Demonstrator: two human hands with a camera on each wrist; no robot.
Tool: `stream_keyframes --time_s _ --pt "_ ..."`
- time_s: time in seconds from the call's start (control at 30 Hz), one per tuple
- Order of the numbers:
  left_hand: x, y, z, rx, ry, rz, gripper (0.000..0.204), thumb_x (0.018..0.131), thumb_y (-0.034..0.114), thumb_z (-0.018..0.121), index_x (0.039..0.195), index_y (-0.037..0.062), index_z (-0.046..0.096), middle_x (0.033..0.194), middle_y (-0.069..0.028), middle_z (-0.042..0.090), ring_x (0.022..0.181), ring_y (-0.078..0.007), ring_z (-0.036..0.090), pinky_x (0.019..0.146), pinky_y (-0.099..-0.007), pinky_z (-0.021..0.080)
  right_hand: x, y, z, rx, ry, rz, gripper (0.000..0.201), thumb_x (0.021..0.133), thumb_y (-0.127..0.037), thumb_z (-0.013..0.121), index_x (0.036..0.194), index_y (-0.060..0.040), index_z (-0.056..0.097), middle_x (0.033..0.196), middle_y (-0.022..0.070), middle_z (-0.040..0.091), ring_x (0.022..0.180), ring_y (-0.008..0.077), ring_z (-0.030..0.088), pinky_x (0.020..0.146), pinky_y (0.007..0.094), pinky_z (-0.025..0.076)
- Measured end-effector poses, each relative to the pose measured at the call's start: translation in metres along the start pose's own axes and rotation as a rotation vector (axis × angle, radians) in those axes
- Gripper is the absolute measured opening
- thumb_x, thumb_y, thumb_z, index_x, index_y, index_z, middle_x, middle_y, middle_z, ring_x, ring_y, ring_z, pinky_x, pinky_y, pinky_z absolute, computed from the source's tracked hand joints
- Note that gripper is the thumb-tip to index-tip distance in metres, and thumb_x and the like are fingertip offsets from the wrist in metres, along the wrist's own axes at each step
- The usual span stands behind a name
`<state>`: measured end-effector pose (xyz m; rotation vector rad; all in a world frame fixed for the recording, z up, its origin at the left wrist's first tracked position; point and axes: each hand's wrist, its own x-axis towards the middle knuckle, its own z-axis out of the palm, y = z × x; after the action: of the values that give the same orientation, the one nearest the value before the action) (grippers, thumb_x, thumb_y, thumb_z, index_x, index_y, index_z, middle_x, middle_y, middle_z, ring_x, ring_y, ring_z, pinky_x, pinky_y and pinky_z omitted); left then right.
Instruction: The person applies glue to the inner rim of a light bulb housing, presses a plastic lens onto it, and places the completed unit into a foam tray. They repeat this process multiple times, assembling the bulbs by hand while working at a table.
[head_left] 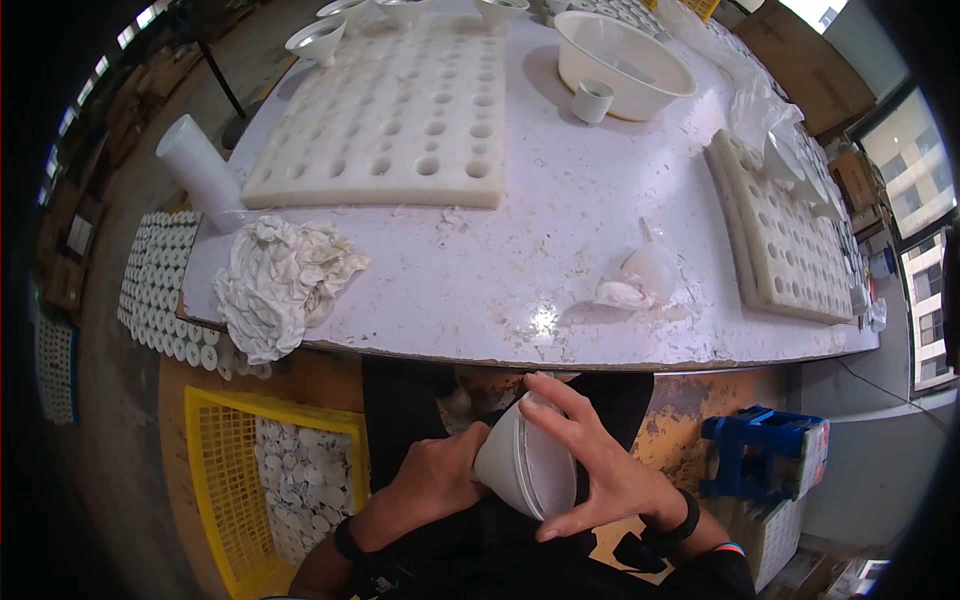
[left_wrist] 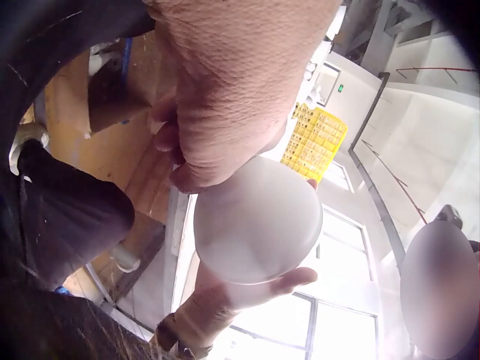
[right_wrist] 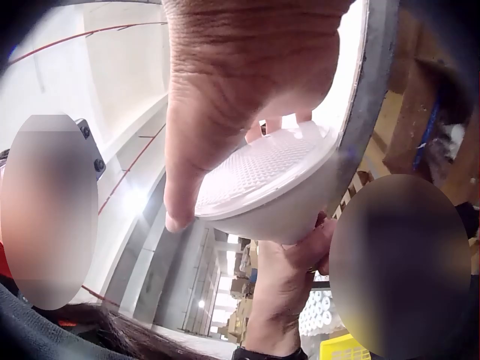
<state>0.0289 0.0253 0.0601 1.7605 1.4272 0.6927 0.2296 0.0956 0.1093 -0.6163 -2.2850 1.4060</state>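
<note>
A white cone-shaped piece (head_left: pixel 508 466) with a round textured face is held between both hands, in front of the table edge. The left hand (head_left: pixel 432 478) has its fingers curled round the narrow end. Thumb and fingers of the right hand (head_left: pixel 612 470) are spread across the wide face and grip its rim. In the left wrist view the smooth side of the piece (left_wrist: pixel 257 221) shows below the left hand (left_wrist: pixel 232 90). The right wrist view shows the textured face (right_wrist: pixel 259 169) under the right hand (right_wrist: pixel 240 82); the narrow end is hidden by the left hand.
On the table (head_left: pixel 440 300) lie a crumpled cloth (head_left: pixel 280 285), a plastic bag (head_left: pixel 645 275), a holed white block (head_left: pixel 380 110), a second block (head_left: pixel 785 235), a white basin (head_left: pixel 625 65) and a small cup (head_left: pixel 592 102). A yellow crate (head_left: pixel 215 490) and a blue stool (head_left: pixel 750 450) stand below.
</note>
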Motion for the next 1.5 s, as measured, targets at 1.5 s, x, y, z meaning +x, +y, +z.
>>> stream_keyframes --time_s 1.5 --pt "-0.015 0.034 -0.015 -0.052 -0.332 -0.329 0.048 0.072 0.026 0.070 0.109 0.0054 0.046 0.093 -0.0176 0.062 0.086 -0.0387 0.060 0.075 -0.0436 0.050 0.013 0.008 0.031 0.233 0.207 -0.002 0.055 0.095 -0.032 0.029 0.140 0.0007 0.025 0.143 0.0216 0.026 0.133 0.0320 0.024 0.108 0.0390 0.017"
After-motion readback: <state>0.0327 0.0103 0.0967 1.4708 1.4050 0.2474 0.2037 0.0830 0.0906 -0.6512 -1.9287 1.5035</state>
